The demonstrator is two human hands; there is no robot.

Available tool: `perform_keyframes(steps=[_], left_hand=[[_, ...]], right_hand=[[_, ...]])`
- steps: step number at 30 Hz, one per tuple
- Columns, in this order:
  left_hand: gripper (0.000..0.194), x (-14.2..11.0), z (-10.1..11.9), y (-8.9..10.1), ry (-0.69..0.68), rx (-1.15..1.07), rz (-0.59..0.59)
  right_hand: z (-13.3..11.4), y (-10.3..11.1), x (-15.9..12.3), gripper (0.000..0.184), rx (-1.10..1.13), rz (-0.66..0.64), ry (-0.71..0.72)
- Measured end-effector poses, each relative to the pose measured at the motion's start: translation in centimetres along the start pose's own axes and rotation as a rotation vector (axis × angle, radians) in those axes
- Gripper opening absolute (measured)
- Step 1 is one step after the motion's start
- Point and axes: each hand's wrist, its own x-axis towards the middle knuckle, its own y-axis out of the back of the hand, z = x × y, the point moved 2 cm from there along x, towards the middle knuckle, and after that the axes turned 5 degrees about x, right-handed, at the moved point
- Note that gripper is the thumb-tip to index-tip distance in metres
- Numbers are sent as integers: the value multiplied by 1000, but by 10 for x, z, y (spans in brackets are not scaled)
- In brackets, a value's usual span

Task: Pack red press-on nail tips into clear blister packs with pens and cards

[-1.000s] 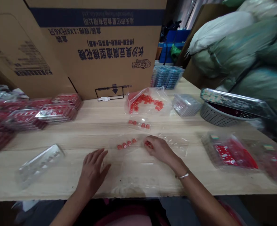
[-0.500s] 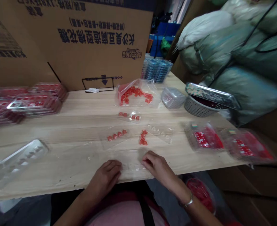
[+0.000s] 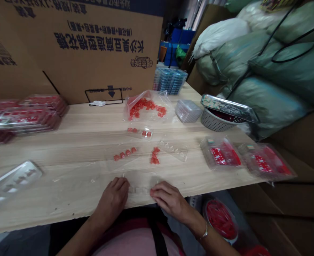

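My left hand (image 3: 114, 199) and my right hand (image 3: 167, 199) rest at the near edge of the wooden table (image 3: 79, 142), fingers curled. Between them they pinch the two ends of a clear plastic strip tray (image 3: 139, 190). Just beyond lie a short row of small red pieces (image 3: 124, 155) on clear film and a little heap of red pieces (image 3: 155, 156). Further back sits another clear strip with red pieces (image 3: 140, 132) and an open plastic bag of red pieces (image 3: 145, 106).
A big cardboard box (image 3: 93, 49) stands at the back. Stacks of filled red trays (image 3: 26, 117) sit at left, an empty clear tray (image 3: 11, 181) near left. At right: a grey basket (image 3: 215, 122), packets with red cards (image 3: 222, 154), stuffed sacks (image 3: 266, 71). A bowl of red pieces (image 3: 221, 218) sits below the table.
Both hands drew back from the red pieces to the near table edge and closed on the clear strip. The right hand left a small heap of red pieces behind. The view shifted right.
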Motion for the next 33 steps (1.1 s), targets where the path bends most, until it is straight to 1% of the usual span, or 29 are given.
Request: perform_keyframes(steps=[3, 4, 6, 7, 9, 11, 12, 14, 16, 18, 19, 21, 23, 24, 27, 30, 33], left_hand=[[24, 14, -4, 10, 87, -86, -84], [22, 25, -5, 13, 119, -138, -97], [19, 53, -2, 17, 153, -254, -94], [18, 69, 1, 16, 145, -296, -86], [13, 101, 10, 7, 112, -341, -109], [14, 126, 17, -7, 103, -362, -121], [16, 135, 19, -14, 107, -371, -122], [17, 142, 18, -23, 130, -395, -120], [15, 137, 12, -23, 168, -423, -107], [13, 120, 4, -13, 215, -455, -91], [15, 108, 0, -6, 235, -489, -77], [18, 80, -6, 10, 254, -590, -39], [14, 52, -9, 21, 257, -675, -8], [12, 40, -9, 24, 262, -706, -3], [13, 19, -7, 21, 269, -760, -21], [15, 15, -4, 12, 207, -803, -29], [14, 15, -4, 6, 129, -776, 15]], right_hand=[[-3, 5, 3, 14, 11, -1, -34], [-3, 6, 6, 13, 35, -18, -52], [1, 9, 13, 8, 126, -44, -98], [6, 11, 18, 6, 173, -15, -127], [21, 16, 30, 6, 198, 127, -193], [40, 21, 42, 10, 132, 264, -217], [48, 23, 47, 12, 97, 287, -209], [58, 27, 54, 13, 56, 253, -186], [57, 30, 54, 12, 50, 222, -200], [45, 32, 49, 11, 84, 207, -229], [36, 30, 45, 10, 111, 179, -228], [17, 22, 37, 9, 149, 74, -184], [4, 10, 31, 6, 137, -15, -124], [0, 5, 30, 5, 118, -33, -103], [-6, -4, 28, 9, 21, -35, -68], [-10, -5, 32, 16, -93, -66, -19], [-16, -4, 38, 17, -154, -105, 19]])
